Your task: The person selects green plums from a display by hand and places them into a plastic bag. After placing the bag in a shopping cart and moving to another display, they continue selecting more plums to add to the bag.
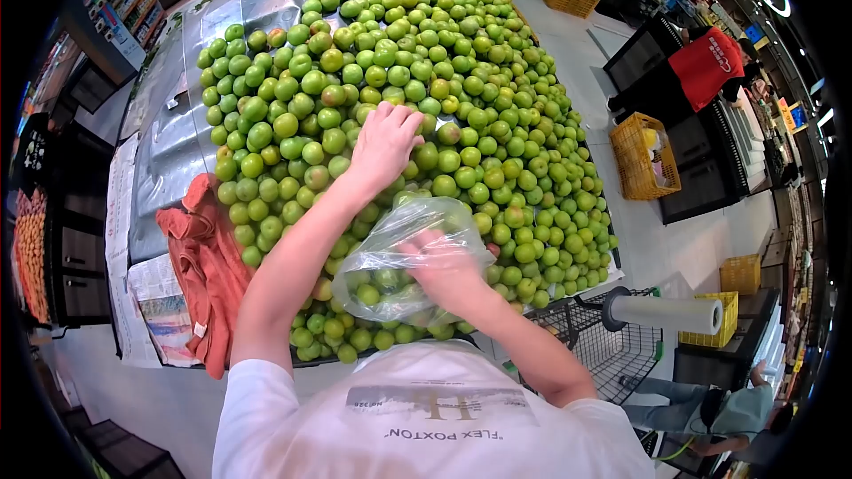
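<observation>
A broad heap of green plums point(524, 168), some blushed red, fills the stand in front of me. My left hand point(386, 146) reaches into the middle of the heap, back of the hand up, fingers curled down among the plums; whatever is under the fingertips is hidden. Nearer my body, a clear plastic bag point(373, 270) lies over the front of the heap. My right hand point(441, 266) shows through its film, fingers bent and gripping it. Green plums show through the bag to the left of that hand.
An orange-red cloth point(209, 275) hangs at the stand's left front, beside silver sheeting point(169, 168). Right of the stand are a shopping cart point(595, 346), a roll of plastic bags point(670, 313) and a yellow crate point(643, 160). A person in red point(706, 69) and another person point(741, 408) stand at right.
</observation>
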### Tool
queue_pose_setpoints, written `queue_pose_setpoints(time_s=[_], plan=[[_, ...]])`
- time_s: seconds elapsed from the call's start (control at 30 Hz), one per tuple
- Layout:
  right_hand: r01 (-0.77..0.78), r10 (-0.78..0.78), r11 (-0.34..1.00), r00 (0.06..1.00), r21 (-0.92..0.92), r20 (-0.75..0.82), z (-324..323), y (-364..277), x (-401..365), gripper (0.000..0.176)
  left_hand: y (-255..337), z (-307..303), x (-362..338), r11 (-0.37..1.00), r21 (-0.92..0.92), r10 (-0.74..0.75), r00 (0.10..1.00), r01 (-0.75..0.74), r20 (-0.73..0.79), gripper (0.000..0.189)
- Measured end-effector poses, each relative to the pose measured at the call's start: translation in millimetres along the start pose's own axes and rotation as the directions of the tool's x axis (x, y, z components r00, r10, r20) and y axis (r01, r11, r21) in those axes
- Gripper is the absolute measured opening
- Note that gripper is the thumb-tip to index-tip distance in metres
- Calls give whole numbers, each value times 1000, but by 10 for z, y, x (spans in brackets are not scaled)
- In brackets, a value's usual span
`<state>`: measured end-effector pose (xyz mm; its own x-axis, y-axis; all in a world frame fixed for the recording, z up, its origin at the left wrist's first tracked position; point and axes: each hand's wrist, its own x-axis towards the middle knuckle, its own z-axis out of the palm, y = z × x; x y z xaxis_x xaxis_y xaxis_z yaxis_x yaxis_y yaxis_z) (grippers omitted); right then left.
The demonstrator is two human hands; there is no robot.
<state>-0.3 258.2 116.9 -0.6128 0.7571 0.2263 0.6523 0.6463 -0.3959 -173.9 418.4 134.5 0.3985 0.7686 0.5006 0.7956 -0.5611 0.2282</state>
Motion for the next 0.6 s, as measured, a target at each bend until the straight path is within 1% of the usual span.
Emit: queue_pose_setpoints(time_s=[0.03,0.07,0.1,0.13,0.17,0.23,0.27,0.4,0.47,0.5,0.53,0.57,0.6], plan=[[35,-37,998,999,-52,-38,6,8,0,29,13,3,-9,1000,-5,5,1000,-5,3,36],[67,-75,992,994,-103,-75,22,3,0,30,22,-2,-31,998,60,35,999,-33,-32,35],[57,-65,993,995,-101,-77,20,-27,4,30,30,-8,-63,990,125,67,996,-58,-65,34],[27,-31,987,999,-158,-23,-4,-70,13,32,3,-4,-110,989,143,38,999,-37,-5,44],[2,4,975,1000,-220,28,-19,-89,27,34,-17,-27,-156,990,138,44,999,-42,-6,44],[-24,27,965,1000,-262,10,2,-117,41,36,-31,-110,-249,961,268,47,996,-66,76,56],[-41,42,954,999,-298,-3,2,-126,40,38,-24,-151,-289,961,276,-18,989,-23,146,61],[-43,39,956,999,-289,-19,11,-84,47,40,-4,-274,-421,956,294,-51,993,17,108,61],[-108,110,936,994,-335,-14,24,-2,36,47,69,-405,-503,985,160,-64,997,68,-31,50],[-108,109,935,994,-337,-16,0,27,20,47,167,-537,-540,985,162,-62,997,67,-35,50],[-109,99,915,994,-389,-46,-34,62,-4,50,323,-709,-579,993,-39,-118,990,115,-81,39],[-114,88,889,993,-444,-79,-63,94,-2,53,486,-856,-617,960,-240,-178,977,146,-117,29],[-117,88,885,992,-451,-86,-86,109,21,53,672,-960,-671,949,-305,-133,977,77,-167,21]])
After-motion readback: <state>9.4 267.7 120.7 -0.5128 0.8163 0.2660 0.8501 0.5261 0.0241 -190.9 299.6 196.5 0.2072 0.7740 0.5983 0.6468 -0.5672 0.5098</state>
